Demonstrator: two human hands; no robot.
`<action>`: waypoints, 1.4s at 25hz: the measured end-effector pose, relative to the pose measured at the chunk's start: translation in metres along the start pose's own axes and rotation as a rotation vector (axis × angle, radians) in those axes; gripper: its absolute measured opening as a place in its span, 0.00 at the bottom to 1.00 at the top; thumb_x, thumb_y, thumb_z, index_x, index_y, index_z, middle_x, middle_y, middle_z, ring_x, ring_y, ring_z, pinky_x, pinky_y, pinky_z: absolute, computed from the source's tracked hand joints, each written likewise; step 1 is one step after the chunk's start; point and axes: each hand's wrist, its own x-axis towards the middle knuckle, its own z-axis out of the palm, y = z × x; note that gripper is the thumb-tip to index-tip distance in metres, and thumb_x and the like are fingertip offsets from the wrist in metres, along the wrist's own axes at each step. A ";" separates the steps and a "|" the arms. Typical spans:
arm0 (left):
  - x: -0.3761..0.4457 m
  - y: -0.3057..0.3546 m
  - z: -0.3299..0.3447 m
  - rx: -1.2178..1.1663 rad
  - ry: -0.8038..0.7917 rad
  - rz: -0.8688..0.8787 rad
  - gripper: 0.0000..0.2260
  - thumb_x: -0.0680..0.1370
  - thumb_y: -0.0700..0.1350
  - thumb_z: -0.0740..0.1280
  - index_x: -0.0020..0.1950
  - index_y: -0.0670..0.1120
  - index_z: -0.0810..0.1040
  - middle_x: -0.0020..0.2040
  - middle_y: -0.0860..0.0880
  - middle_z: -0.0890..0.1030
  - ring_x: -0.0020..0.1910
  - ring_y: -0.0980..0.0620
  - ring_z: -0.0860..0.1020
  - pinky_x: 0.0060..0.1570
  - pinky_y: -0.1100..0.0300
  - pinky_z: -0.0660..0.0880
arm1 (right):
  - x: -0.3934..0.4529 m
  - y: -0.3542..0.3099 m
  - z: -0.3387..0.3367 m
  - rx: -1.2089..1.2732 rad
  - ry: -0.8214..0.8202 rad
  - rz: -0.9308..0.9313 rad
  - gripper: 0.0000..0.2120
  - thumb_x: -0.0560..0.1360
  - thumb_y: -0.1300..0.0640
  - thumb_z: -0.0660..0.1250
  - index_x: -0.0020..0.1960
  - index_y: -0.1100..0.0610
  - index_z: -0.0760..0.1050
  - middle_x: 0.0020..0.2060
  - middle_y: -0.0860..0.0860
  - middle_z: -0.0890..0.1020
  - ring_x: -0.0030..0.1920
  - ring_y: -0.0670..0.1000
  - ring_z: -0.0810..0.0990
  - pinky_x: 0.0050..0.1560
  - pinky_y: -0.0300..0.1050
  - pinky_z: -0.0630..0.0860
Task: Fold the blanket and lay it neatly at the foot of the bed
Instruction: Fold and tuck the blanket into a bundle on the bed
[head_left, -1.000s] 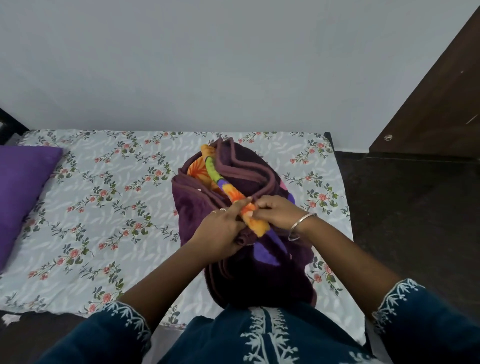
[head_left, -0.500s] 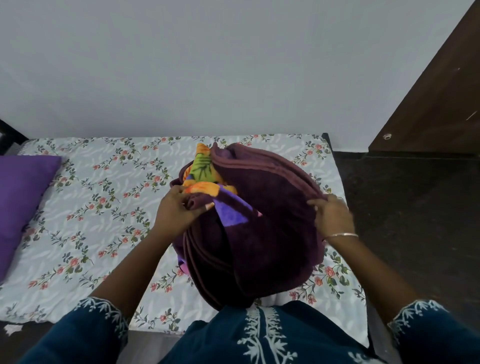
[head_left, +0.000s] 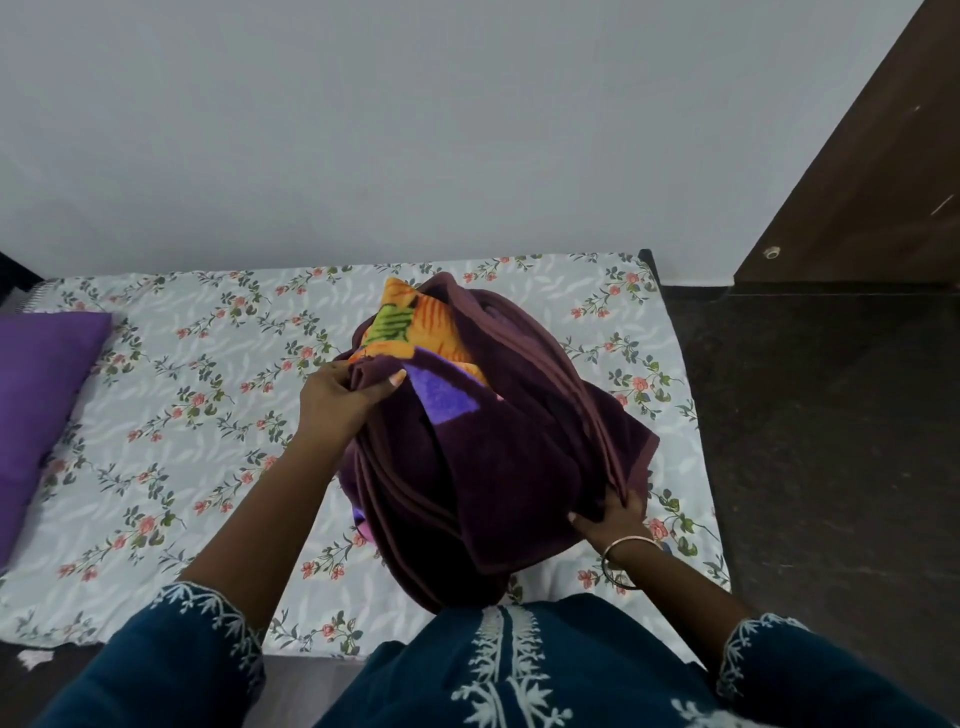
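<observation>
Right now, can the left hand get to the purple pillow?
Probably not without letting go. The left hand grips the blanket, as does the right hand. The purple pillow lies apart at the far left, with only bare bedsheet between.

The blanket lies bunched on the bed, toward its 3 o'clock end. A pillow sits at 9 o'clock; a door stands at 2 o'clock.
</observation>
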 end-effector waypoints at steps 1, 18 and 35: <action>0.000 0.002 0.001 -0.017 0.005 -0.011 0.08 0.62 0.49 0.80 0.37 0.50 0.84 0.41 0.41 0.84 0.45 0.40 0.83 0.48 0.40 0.79 | 0.000 -0.002 0.009 0.127 -0.023 0.059 0.47 0.67 0.38 0.71 0.76 0.55 0.54 0.75 0.57 0.47 0.71 0.64 0.62 0.70 0.57 0.65; 0.008 -0.017 -0.022 -0.034 0.151 -0.198 0.23 0.60 0.55 0.79 0.49 0.44 0.84 0.44 0.43 0.84 0.46 0.44 0.83 0.52 0.47 0.80 | -0.028 -0.095 -0.094 1.565 0.028 -0.145 0.23 0.70 0.66 0.70 0.64 0.60 0.72 0.52 0.60 0.81 0.47 0.57 0.82 0.47 0.51 0.81; 0.010 -0.040 -0.022 0.137 0.158 -0.231 0.17 0.66 0.55 0.77 0.48 0.46 0.83 0.43 0.44 0.83 0.45 0.43 0.81 0.51 0.44 0.79 | -0.075 -0.030 -0.073 0.543 0.015 -0.456 0.33 0.61 0.65 0.80 0.63 0.48 0.75 0.62 0.50 0.68 0.59 0.49 0.77 0.57 0.39 0.76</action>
